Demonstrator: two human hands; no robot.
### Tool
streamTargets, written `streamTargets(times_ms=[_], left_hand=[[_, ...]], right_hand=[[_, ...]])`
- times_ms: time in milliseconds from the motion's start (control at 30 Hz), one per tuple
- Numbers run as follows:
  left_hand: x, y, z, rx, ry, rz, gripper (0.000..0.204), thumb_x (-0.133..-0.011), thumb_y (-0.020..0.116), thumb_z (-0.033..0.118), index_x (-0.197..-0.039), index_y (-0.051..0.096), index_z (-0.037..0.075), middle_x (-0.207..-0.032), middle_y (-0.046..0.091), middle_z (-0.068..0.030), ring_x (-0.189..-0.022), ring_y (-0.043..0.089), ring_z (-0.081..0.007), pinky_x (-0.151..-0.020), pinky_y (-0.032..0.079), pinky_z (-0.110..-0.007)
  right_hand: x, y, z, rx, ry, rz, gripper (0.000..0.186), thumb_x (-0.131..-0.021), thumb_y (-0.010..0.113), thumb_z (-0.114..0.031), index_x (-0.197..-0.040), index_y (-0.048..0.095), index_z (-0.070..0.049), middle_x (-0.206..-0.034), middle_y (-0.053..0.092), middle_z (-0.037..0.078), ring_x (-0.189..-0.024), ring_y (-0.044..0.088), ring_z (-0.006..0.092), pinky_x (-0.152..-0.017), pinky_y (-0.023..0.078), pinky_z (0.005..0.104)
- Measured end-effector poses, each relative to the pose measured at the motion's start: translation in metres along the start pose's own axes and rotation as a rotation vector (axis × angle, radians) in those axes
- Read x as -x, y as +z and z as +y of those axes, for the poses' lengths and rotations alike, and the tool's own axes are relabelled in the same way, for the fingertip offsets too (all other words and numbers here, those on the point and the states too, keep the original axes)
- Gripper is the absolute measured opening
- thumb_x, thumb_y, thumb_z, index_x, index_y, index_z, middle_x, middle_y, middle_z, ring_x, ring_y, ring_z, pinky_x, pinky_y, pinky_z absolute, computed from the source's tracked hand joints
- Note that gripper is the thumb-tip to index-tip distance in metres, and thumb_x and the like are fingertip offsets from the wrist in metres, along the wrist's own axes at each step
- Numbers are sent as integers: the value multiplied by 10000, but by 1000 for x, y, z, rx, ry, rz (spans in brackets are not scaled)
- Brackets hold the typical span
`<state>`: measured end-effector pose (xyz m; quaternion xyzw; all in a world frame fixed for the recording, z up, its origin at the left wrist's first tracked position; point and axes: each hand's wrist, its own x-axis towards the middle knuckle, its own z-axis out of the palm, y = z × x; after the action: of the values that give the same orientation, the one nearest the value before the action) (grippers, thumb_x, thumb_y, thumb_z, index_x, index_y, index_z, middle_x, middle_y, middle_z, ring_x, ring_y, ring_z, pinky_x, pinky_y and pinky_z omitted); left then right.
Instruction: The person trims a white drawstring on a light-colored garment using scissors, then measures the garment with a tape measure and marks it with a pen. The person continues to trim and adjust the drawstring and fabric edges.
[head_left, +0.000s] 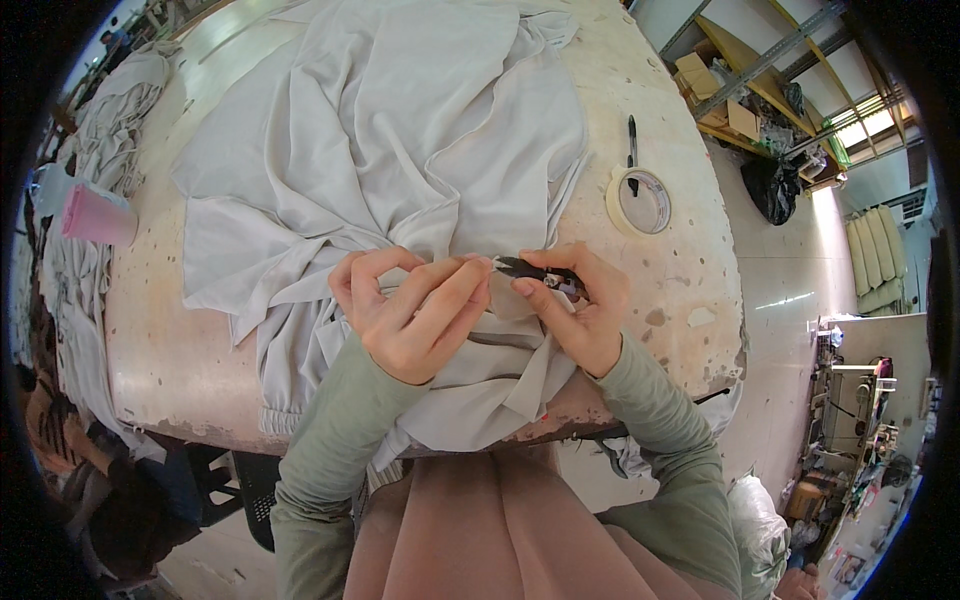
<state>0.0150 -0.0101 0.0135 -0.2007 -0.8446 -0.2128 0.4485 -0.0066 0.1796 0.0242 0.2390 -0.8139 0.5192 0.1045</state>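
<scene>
Light grey fabric [400,130] lies bunched in loose folds across the table, with a gathered edge at its near left corner. My left hand [418,315] pinches a bit of this cloth between thumb and fingertips. Small black thread snips [535,272] are gripped in my right hand [590,305], their tip close to the left fingertips. Whether the blades touch cloth or a thread is too small to tell. More of the fabric hangs below both hands at the table's near edge.
On the worn table [680,290] a roll of tape [655,205] lies at the right, a black pen [632,150] partly under it. A pink container [98,215] stands at the left beside more grey cloth [110,120]. Another person [120,510] sits at the lower left.
</scene>
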Motion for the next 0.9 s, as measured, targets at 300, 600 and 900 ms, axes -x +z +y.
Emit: streamTargets(times_ms=[300, 600, 900], left_hand=[[-3, 3, -1, 0, -4, -2, 300, -607, 754, 144, -900, 696, 156, -849, 657, 89, -771, 501, -153, -778, 291, -336], [-3, 3, -1, -7, -10, 8, 293, -595, 755, 143, -882, 700, 153, -823, 649, 85, -754, 504, -152, -763, 291, -334], [-3, 4, -1, -9, -6, 13, 298, -585, 757, 136, -875, 695, 150, -821, 648, 83, -754, 507, -152, -760, 294, -335]], right_hand=[[-3, 1, 5, -16, 42, 16, 220, -785, 733, -117, -951, 648, 1, -820, 683, 105, -703, 649, 132, -606, 486, 240], [-3, 0, 6, -51, 42, -24, 205, -792, 732, -123, -932, 645, -2, -818, 683, 113, -721, 657, 139, -609, 488, 243], [-2, 2, 8, -153, 147, 5, 226, -809, 723, -140, -950, 626, 7, -809, 676, 92, -719, 604, 86, -638, 482, 232]])
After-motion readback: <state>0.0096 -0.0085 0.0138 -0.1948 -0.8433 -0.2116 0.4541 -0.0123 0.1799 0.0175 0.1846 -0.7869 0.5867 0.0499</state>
